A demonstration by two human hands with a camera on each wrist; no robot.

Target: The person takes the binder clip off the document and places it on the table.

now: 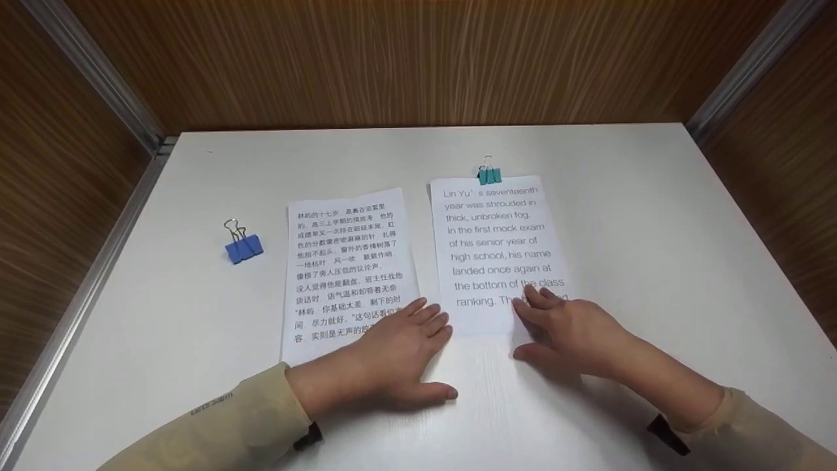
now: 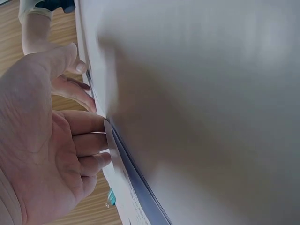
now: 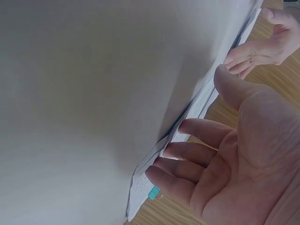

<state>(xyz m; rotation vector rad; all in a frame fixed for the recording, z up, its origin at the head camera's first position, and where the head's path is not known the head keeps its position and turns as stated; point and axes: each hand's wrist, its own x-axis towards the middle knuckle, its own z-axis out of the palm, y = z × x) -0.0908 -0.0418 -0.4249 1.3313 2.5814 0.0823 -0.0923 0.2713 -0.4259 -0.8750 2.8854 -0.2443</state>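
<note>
In the head view a sheet with Chinese print (image 1: 346,261) lies left of a sheet with English print (image 1: 497,229). A teal binder clip (image 1: 490,175) grips the English sheet's top edge, its wire handles pointing away. My left hand (image 1: 399,350) reaches over the Chinese sheet's lower right corner, fingers extended and thumb spread. My right hand (image 1: 575,327) touches the lower right part of the English sheet with loosely bent fingers. In the right wrist view, the fingertips of the right hand (image 3: 225,159) meet the paper (image 3: 138,194). Neither hand holds anything.
A blue binder clip (image 1: 244,248) with raised wire handles lies on the white table (image 1: 614,216), left of the Chinese sheet. Wood-grain panels (image 1: 418,65) enclose the table at the back and both sides.
</note>
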